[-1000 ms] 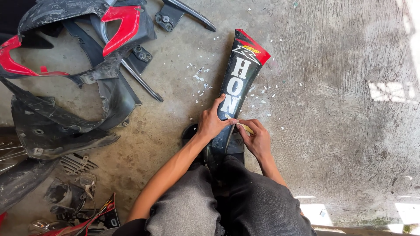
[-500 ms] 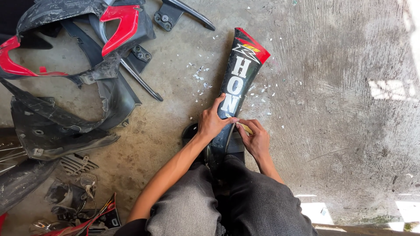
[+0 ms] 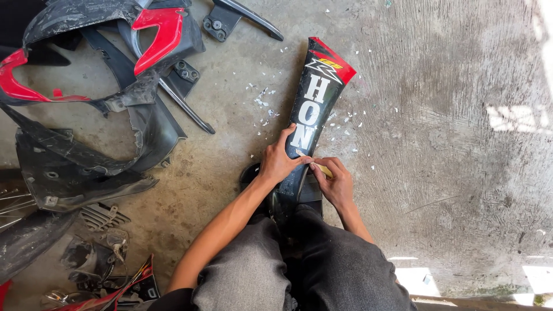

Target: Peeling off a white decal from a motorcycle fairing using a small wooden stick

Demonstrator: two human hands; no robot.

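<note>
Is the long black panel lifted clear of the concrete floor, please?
No, the panel lies on the floor, with both hands pressed on its near end.

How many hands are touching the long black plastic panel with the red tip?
2: the left hand presses on the long black plastic panel with the red tip; the right hand sits at its right edge.

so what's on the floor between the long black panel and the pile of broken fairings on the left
In the head view, small white flakes dot the bare concrete floor there.
</note>
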